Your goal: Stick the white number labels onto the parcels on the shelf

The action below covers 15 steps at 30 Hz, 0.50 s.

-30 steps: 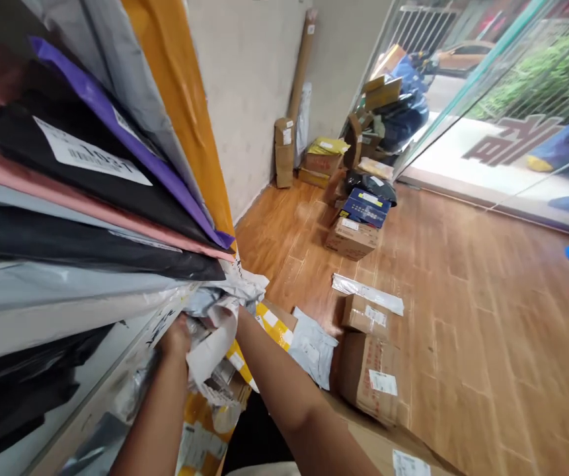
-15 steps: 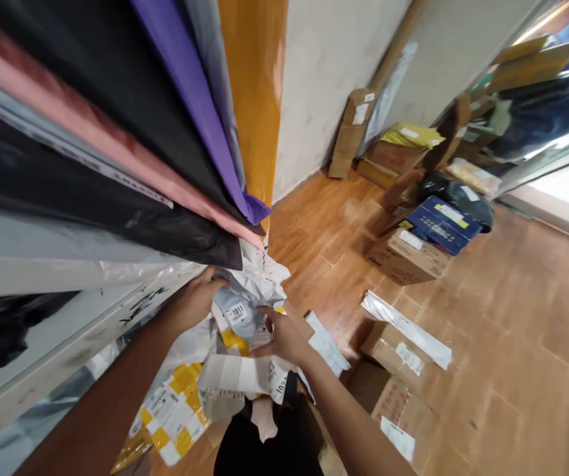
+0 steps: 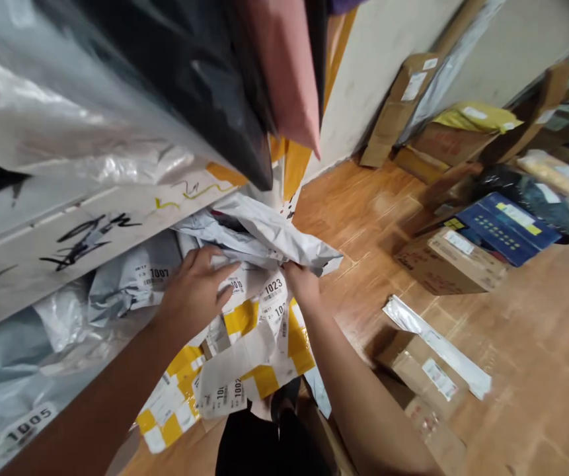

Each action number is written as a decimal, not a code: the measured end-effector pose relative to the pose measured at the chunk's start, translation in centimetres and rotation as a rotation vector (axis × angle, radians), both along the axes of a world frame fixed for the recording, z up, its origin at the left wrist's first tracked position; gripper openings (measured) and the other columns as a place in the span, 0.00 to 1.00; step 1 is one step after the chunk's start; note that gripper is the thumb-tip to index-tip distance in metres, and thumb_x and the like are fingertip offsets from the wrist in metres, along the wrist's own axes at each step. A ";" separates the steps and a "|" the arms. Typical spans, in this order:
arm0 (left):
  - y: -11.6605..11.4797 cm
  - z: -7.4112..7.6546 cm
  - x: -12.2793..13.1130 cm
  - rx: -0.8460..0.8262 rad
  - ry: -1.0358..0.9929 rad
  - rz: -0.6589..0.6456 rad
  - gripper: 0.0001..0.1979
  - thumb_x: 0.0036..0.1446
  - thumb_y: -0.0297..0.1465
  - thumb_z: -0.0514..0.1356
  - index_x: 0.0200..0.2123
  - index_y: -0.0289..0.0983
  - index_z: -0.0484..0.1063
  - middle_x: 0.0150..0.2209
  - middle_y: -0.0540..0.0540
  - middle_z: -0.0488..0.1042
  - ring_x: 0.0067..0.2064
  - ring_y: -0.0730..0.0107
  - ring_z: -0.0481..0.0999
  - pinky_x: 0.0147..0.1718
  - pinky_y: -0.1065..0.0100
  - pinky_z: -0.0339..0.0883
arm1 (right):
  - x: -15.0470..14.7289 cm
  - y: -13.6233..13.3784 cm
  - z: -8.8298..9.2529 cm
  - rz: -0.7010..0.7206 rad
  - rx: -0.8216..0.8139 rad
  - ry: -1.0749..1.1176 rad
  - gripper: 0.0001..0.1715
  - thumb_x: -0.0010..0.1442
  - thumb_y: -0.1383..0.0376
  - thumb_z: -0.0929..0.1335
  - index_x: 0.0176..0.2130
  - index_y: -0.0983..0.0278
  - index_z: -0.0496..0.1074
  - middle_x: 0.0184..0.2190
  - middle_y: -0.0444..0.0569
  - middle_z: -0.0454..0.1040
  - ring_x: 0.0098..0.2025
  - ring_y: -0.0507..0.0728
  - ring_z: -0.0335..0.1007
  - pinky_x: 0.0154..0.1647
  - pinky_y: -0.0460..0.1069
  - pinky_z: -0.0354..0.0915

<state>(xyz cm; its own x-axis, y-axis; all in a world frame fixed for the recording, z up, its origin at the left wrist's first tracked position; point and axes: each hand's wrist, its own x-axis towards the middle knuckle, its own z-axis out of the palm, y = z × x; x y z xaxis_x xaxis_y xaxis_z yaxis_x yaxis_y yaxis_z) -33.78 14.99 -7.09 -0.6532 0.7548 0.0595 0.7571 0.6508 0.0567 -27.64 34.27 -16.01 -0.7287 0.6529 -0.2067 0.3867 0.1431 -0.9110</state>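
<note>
- White, black-scribbled shelf board (image 3: 120, 228): larger in view than before.
- Pale-grey plastic mailers (image 3: 289, 231): crumpled, bunched at both hands.
- Left hand (image 3: 195, 284): fingers spread over them.
- Right hand (image 3: 303, 285): fingers curled, exact grip hidden.
- Curled white paper strip (image 3: 237, 360): dangling below.
- White label 1010 (image 3: 237, 285): between the hands, where 1011 showed earlier.

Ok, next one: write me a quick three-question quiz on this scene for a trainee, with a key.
1. Which number is on the grey parcel just left of the left hand: (a) 1010, (b) 1007, (c) 1023?
2. True or false: a yellow parcel lies on a brown box.
3. Fill in: the printed box beside the black bag is mainly ____.

Key: 1. b; 2. true; 3. blue.
</note>
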 end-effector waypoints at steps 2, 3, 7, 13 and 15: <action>-0.4 -0.1 -0.8 -0.050 -0.072 -0.001 0.30 0.51 0.36 0.62 0.58 0.49 0.63 0.57 0.39 0.57 0.59 0.45 0.59 0.55 0.49 0.61 | 0.2 0.0 -0.5 -0.036 -0.013 0.066 0.12 0.47 0.64 0.66 0.34 0.63 0.73 0.33 0.50 0.76 0.46 0.65 0.69 0.44 0.54 0.67; -0.6 0.0 -1.1 -0.088 -0.124 0.003 0.37 0.46 0.38 0.66 0.60 0.50 0.60 0.59 0.39 0.54 0.60 0.42 0.56 0.56 0.47 0.59 | 0.3 -0.2 -0.6 -0.052 -0.022 0.104 0.11 0.47 0.63 0.65 0.33 0.63 0.72 0.31 0.49 0.76 0.43 0.64 0.70 0.41 0.53 0.67; -1.0 0.5 -1.4 -0.188 -0.147 -0.040 0.39 0.31 0.41 0.72 0.52 0.52 0.69 0.59 0.43 0.53 0.61 0.39 0.52 0.56 0.45 0.56 | 1.0 -0.6 -0.5 -0.115 -0.056 0.239 0.11 0.47 0.61 0.62 0.27 0.64 0.69 0.27 0.45 0.72 0.33 0.56 0.67 0.33 0.49 0.66; 1.1 1.3 -1.6 -0.249 -0.114 -0.081 0.18 0.58 0.35 0.49 0.42 0.34 0.75 0.41 0.38 0.72 0.50 0.52 0.68 0.55 0.53 0.59 | 2.1 -1.7 0.4 -0.141 -0.042 0.348 0.07 0.41 0.61 0.64 0.19 0.61 0.61 0.16 0.39 0.61 0.22 0.50 0.56 0.22 0.46 0.58; 2.0 2.0 -2.1 -0.264 -0.128 0.072 0.19 0.58 0.30 0.45 0.40 0.31 0.74 0.39 0.36 0.74 0.46 0.51 0.72 0.52 0.52 0.63 | 2.9 -2.4 0.2 -0.108 -0.011 0.352 0.08 0.41 0.63 0.66 0.18 0.61 0.60 0.14 0.37 0.56 0.20 0.50 0.53 0.20 0.45 0.54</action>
<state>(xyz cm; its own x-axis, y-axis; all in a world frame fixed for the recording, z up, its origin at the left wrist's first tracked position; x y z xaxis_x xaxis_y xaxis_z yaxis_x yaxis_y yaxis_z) -35.90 17.03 -5.06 -0.6948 0.6850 -0.2193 0.7065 0.7071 -0.0295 -24.74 31.84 -15.77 -0.6832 0.7293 0.0371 0.0615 0.1081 -0.9922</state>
